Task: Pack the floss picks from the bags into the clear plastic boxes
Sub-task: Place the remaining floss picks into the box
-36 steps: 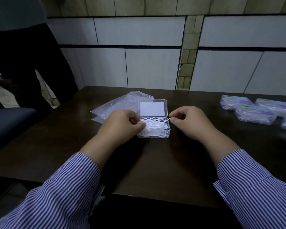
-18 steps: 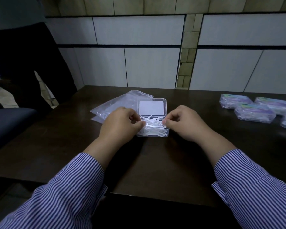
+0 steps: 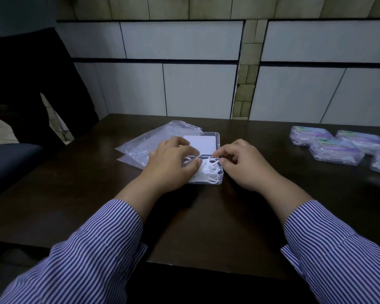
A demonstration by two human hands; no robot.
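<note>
The open clear plastic box [image 3: 208,181] sits at the centre of the dark table [image 3: 206,227], its hinged lid [image 3: 200,143] laid flat behind it. The base holds a loose heap of white floss picks [image 3: 210,172]. The left hand [image 3: 173,165] rests over the box's left side, fingers curled down onto the picks. The right hand [image 3: 244,165] is at the box's right edge, fingertips pinched narrow at the picks. 2 clear bags [image 3: 145,145] lie left of the lid. 4 closed, filled boxes [image 3: 336,148] sit well apart at far right.
</note>
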